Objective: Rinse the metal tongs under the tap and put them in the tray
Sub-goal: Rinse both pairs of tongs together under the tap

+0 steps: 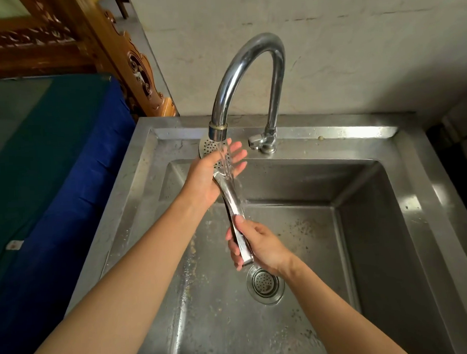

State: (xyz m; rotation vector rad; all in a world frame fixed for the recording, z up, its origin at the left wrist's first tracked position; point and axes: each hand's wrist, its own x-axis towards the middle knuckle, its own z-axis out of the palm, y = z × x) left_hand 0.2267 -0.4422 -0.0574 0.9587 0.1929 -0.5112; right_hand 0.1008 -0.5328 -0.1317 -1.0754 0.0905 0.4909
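The metal tongs (pixel 232 200) slant over the steel sink (pixel 386 187), with their perforated round head up under the tap (pixel 246 70). Water runs from the spout onto the head. My right hand (pixel 258 244) grips the tongs by the handle end near the drain. My left hand (pixel 213 172) lies against the head with its fingers spread, rubbing it in the stream. No tray is in view.
A round drain strainer (pixel 265 284) sits in the sink floor below my right hand. The tap's lever (pixel 256 143) is at its base by the back wall. A surface covered in blue cloth (pixel 67 161) lies left of the sink, with carved wooden furniture (pixel 133 63) behind.
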